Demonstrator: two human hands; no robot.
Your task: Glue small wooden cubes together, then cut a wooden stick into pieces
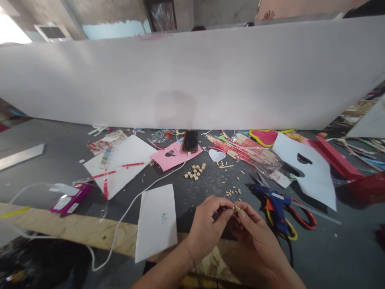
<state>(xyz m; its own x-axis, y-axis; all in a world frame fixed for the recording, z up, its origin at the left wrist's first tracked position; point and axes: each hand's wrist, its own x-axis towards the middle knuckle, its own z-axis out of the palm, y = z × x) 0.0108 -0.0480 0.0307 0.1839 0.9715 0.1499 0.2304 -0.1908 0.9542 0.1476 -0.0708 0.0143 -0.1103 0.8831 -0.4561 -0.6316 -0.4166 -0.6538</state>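
My left hand (210, 222) and my right hand (255, 228) meet fingertip to fingertip above the front edge of the table. Between them they pinch a small piece of light wood (236, 209), partly covered by the fingers. Just beyond lie several short cut wooden stick pieces (233, 192) and, further left, a cluster of small wooden cubes (195, 171). To the right of my right hand is a blue glue gun (275, 204), lying over scissors (303, 216) with red and yellow handles.
A white sheet marked 154 (158, 220) lies left of my hands. A phone (190, 141) rests on pink paper (168, 156), its white cable (135, 198) crossing the table. Bundled wooden sticks (240, 146) and cut white paper (309, 172) lie right. A tall white panel (120, 84) stands behind.
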